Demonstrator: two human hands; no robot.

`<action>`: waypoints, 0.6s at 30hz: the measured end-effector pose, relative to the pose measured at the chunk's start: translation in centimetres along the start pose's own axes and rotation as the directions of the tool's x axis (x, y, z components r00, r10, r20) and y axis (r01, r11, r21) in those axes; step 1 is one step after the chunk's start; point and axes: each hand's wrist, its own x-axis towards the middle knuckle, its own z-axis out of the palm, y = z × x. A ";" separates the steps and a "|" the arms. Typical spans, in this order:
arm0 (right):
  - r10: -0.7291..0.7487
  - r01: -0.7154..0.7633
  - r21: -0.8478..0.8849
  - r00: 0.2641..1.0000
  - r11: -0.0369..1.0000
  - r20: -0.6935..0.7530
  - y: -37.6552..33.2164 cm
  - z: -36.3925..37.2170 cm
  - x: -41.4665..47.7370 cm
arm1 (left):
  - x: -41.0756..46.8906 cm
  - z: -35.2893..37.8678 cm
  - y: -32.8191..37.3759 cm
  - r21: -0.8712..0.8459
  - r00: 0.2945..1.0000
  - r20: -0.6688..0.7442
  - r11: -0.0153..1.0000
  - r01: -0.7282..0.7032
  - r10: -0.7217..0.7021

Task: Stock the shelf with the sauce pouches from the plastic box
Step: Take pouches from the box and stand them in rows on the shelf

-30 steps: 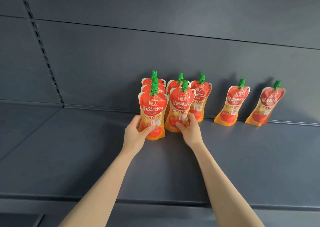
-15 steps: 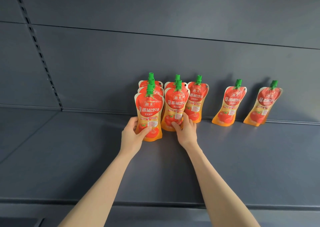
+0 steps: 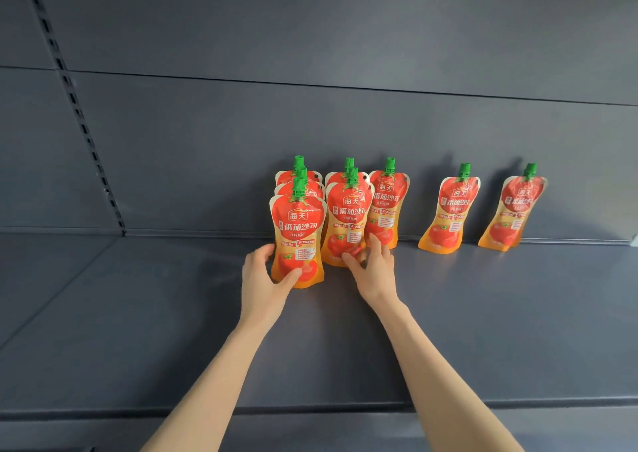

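Note:
Several red and orange sauce pouches with green caps stand upright on a dark grey shelf (image 3: 138,331). My left hand (image 3: 262,279) grips the bottom of the front pouch (image 3: 298,230) of the left row, thumb across its front. My right hand (image 3: 374,268) rests on the lower part of the front pouch (image 3: 348,217) of the middle row, fingers spread over it. A single pouch (image 3: 388,199) stands just right of that row. Two more pouches (image 3: 450,210) (image 3: 514,210) lean against the back panel farther right. The plastic box is out of view.
The shelf's back panel (image 3: 345,123) rises right behind the pouches. A slotted upright rail (image 3: 79,117) runs down the left side. The shelf's front lip (image 3: 310,408) crosses under my forearms. Bare shelf surface lies to the left of the pouches and in front of them.
My right hand has opened and slid a little up and right over the middle pouch. My left hand keeps its hold on the left front pouch. The pouches stay where they were.

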 end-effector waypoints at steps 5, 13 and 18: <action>-0.143 0.144 0.028 0.989 0.989 -0.049 -0.2 -3.2 -3.1 | -2.8 -0.9 2.2 0.134 0.973 -0.094 0.971 -0.196 0.209; -0.140 0.159 0.057 0.958 0.986 -0.250 1.6 -12.1 -11.8 | -8.5 2.6 9.0 -0.004 0.892 0.270 0.927 -0.375 0.362; 0.005 0.012 0.047 0.942 0.999 -0.335 8.1 -17.8 -20.6 | -17.1 7.8 11.3 -0.109 0.800 0.463 0.920 -0.377 0.382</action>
